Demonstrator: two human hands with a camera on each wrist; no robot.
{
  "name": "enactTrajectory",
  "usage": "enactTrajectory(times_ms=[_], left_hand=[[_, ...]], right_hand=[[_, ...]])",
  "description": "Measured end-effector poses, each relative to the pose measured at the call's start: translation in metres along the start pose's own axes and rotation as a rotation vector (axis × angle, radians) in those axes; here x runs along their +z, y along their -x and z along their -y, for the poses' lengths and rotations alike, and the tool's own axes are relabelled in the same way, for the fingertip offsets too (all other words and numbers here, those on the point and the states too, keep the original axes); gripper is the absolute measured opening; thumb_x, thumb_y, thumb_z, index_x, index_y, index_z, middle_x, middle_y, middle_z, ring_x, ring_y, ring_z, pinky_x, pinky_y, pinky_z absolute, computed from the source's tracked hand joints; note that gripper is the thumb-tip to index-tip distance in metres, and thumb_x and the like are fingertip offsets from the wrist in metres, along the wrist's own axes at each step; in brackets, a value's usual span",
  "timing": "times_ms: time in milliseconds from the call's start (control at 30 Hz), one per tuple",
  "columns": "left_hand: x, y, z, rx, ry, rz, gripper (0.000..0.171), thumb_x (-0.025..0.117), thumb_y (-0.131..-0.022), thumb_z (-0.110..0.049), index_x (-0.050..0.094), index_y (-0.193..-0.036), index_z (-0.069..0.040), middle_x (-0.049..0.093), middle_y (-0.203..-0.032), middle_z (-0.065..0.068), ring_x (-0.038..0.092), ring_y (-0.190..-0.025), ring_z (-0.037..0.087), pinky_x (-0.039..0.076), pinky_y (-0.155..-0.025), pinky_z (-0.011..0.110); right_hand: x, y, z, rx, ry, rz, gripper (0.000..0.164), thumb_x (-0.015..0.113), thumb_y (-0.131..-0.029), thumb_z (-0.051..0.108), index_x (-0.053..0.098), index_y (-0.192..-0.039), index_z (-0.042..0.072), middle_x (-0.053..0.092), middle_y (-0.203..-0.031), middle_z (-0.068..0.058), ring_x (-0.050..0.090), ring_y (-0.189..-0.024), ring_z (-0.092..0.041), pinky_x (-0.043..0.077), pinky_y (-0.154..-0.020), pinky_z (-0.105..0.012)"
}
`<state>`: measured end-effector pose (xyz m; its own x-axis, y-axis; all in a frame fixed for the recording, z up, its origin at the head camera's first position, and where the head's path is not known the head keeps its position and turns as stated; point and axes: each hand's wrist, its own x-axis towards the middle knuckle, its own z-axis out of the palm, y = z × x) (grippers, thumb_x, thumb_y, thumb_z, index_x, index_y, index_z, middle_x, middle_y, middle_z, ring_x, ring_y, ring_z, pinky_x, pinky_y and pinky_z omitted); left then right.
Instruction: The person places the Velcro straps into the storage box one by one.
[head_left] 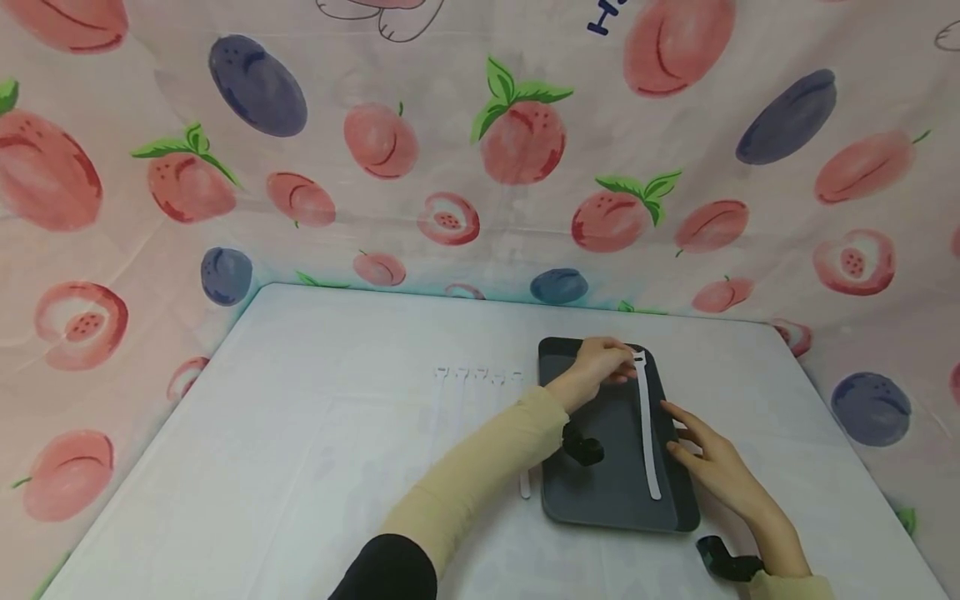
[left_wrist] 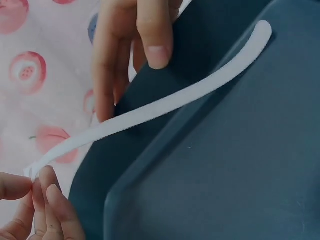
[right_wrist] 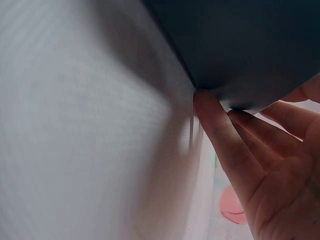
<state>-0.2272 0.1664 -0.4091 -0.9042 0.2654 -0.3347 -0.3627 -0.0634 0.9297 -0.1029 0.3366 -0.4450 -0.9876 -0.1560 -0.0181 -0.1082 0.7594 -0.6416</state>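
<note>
The left hand (head_left: 600, 362) pinches one end of a white strap (head_left: 647, 433) between thumb and fingertips. The rest trails toward the person, over the single dark tray (head_left: 600, 492) under that hand. Right of the grip, the right hand (head_left: 712, 467) rests fairly straight fingers against the tray's edge. Left of the grip, faint on the white table (head_left: 300, 433), lie what look like five more straps (head_left: 525, 485). Beyond it, the fruit-print cloth (head_left: 450, 108) shows a navy letter H (head_left: 597, 22).
</note>
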Motion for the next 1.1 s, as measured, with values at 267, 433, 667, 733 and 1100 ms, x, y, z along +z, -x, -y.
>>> enactTrajectory(times_ms=[267, 433, 667, 733, 1100], left_hand=[[0.001, -0.003, 0.010, -0.028, -0.064, -0.029, 0.009, 0.061, -0.081, -0.002, 0.068, -0.084, -0.004, 0.067, -0.071, 0.009, 0.069, -0.070, 0.023, 0.056, -0.071, 0.034], [0.006, -0.007, 0.016, -0.037, -0.099, -0.036, 0.009, 0.060, -0.082, -0.003, 0.069, -0.083, -0.005, 0.067, -0.068, 0.008, 0.067, -0.063, 0.018, 0.054, -0.061, 0.027], [0.009, -0.013, 0.023, -0.057, -0.134, -0.057, 0.009, 0.060, -0.082, -0.003, 0.069, -0.084, -0.003, 0.069, -0.076, 0.012, 0.069, -0.067, 0.022, 0.048, -0.050, 0.021], [0.009, -0.015, 0.025, -0.059, -0.139, -0.062, 0.009, 0.060, -0.082, -0.002, 0.069, -0.083, -0.004, 0.068, -0.073, 0.009, 0.068, -0.064, 0.021, 0.046, -0.048, 0.020], [0.013, -0.022, 0.031, -0.046, -0.159, -0.054, 0.008, 0.062, -0.081, -0.002, 0.069, -0.081, -0.004, 0.070, -0.076, 0.012, 0.070, -0.077, 0.029, 0.046, -0.046, 0.022]], right_hand=[[-0.001, 0.000, 0.002, 0.018, -0.017, 0.014, 0.055, 0.050, -0.093, 0.023, 0.027, -0.144, 0.016, 0.032, -0.145, -0.020, 0.046, -0.118, -0.046, 0.046, -0.085, -0.057], [-0.001, 0.000, 0.000, 0.010, -0.021, 0.007, 0.055, 0.050, -0.093, 0.021, 0.027, -0.143, 0.016, 0.032, -0.145, -0.020, 0.047, -0.118, -0.045, 0.046, -0.085, -0.056], [-0.001, 0.000, 0.000, 0.016, -0.015, 0.009, 0.055, 0.049, -0.093, 0.022, 0.027, -0.144, 0.017, 0.032, -0.145, -0.021, 0.047, -0.118, -0.045, 0.044, -0.085, -0.059], [0.000, -0.001, 0.000, 0.022, -0.012, 0.009, 0.055, 0.050, -0.093, 0.022, 0.027, -0.144, 0.018, 0.033, -0.144, -0.020, 0.047, -0.118, -0.045, 0.043, -0.085, -0.060], [-0.002, 0.000, 0.002, 0.032, -0.013, 0.019, 0.056, 0.049, -0.094, 0.026, 0.026, -0.144, 0.018, 0.031, -0.146, -0.020, 0.046, -0.118, -0.045, 0.042, -0.085, -0.062]])
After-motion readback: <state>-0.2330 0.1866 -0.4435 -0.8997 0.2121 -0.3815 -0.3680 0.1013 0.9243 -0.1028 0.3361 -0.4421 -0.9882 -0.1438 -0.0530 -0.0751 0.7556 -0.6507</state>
